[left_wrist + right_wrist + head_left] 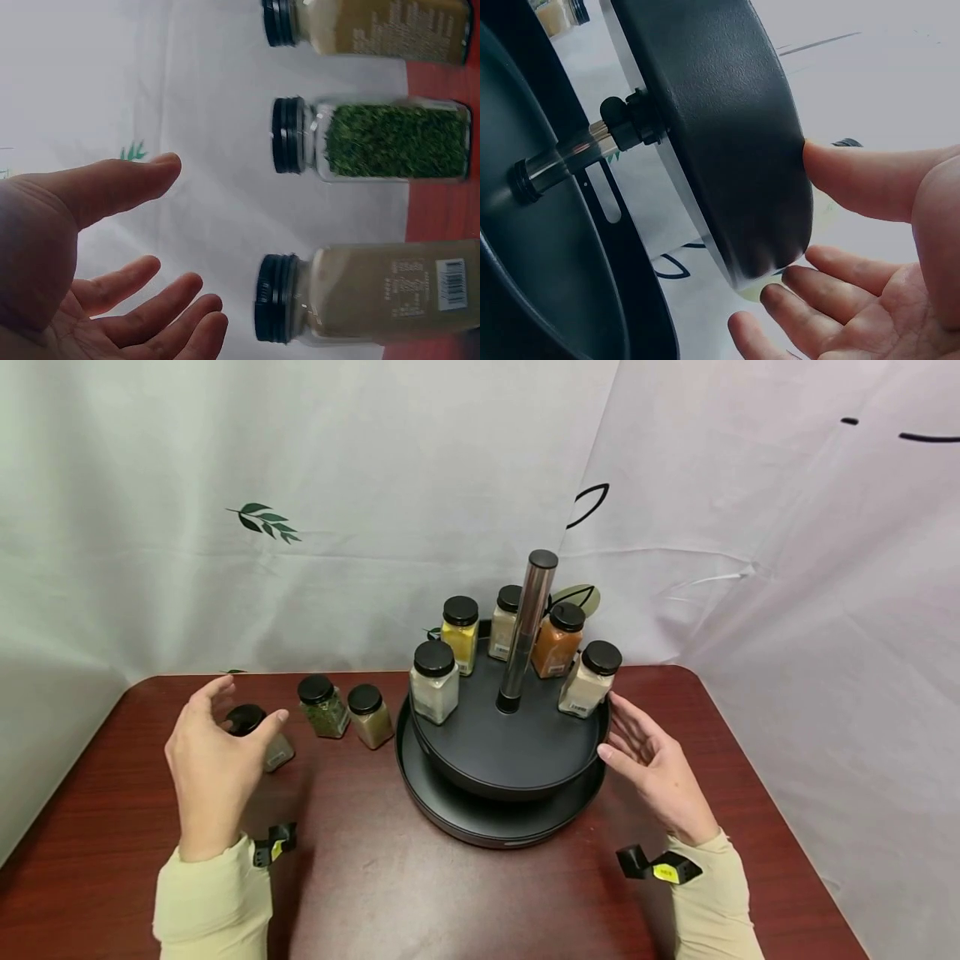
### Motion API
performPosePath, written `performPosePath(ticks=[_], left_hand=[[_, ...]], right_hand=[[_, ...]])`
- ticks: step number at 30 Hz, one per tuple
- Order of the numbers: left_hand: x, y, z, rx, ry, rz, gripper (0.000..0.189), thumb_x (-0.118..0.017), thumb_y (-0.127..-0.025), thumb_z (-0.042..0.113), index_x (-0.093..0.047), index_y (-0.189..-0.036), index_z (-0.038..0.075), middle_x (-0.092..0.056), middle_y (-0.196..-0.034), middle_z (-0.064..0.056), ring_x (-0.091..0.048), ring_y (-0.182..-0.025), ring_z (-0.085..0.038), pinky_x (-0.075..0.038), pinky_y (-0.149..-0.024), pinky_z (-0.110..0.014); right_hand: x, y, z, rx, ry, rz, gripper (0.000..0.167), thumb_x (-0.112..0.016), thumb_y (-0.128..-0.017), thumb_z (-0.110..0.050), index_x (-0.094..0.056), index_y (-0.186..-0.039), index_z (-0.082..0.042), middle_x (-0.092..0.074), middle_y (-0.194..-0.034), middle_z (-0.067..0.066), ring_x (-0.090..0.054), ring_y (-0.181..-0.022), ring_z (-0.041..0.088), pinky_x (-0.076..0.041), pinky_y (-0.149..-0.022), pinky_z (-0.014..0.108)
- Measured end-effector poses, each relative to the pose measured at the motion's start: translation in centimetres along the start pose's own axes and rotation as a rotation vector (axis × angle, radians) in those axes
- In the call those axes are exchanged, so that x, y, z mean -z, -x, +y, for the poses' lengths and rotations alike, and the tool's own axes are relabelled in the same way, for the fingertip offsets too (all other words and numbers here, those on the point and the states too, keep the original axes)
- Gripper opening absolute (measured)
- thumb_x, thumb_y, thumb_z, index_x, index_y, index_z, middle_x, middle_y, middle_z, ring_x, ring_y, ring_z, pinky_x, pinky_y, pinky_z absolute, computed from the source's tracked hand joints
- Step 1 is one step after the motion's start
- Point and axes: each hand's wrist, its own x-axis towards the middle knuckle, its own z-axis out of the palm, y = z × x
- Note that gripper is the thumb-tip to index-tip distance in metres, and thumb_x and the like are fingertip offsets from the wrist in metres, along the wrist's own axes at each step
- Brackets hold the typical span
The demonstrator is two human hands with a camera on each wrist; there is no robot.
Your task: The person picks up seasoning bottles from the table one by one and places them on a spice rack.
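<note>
Left hand [213, 756]: thumb and fingers apart, just short of the beige jar [375, 292], black-capped, which stands toward the far left corner of the table [360, 893]. Green-flake jar [325, 717] and tan jar [372, 727]: to its right, near the table's far edge. Right hand [660, 777]: thumb and fingers spread — set against the outer wall of the black upper tray [495, 747] at its right edge. Lower tray [480, 835]: beneath, on the table. Upper tray load: five black-capped jars [557, 650] along the left, far and right edges — clear post [529, 610] rising among them.
</note>
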Motion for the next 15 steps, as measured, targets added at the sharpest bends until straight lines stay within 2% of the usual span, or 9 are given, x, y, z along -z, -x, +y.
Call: performPosePath(ticks=[8, 12, 15], left_hand=[[-0.7, -0.6, -1.4, 0.006, -0.029, 0.007, 0.071, -0.079, -0.086, 0.019, -0.048, -0.147, 0.002, -0.053, -0.138, -0.027, -0.048, -0.122, -0.044, -0.028, -0.109, -0.059], [-1.0, -0.9, -1.9, 0.035, -0.028, 0.012, 0.073, -0.080, -0.084, 0.018, -0.047, -0.147, 0.000, -0.050, -0.141, -0.027, -0.043, -0.131, -0.043, -0.027, -0.111, -0.058], [-1.1, -1.0, -2.3, 0.062, -0.034, 0.006, 0.074, -0.080, -0.085, 0.018, -0.046, -0.148, -0.001, -0.051, -0.139, -0.029, -0.043, -0.130, -0.043, -0.028, -0.109, -0.058]], right_hand=[[0.0, 0.1, -0.2, -0.034, 0.036, -0.009, 0.073, -0.068, -0.096, -0.005, -0.030, -0.158, -0.010, -0.029, -0.163, 0.012, -0.035, -0.145, 0.029, -0.040, -0.106, 0.019], [0.0, 0.1, -0.2, -0.042, 0.039, -0.013, 0.075, -0.068, -0.096, -0.006, -0.029, -0.159, -0.013, -0.028, -0.163, 0.011, -0.032, -0.147, 0.030, -0.039, -0.108, 0.022], [0.0, 0.2, -0.3, -0.046, 0.031, -0.017, 0.077, -0.069, -0.095, -0.005, -0.028, -0.160, -0.015, -0.027, -0.164, 0.010, -0.031, -0.147, 0.031, -0.038, -0.109, 0.025]])
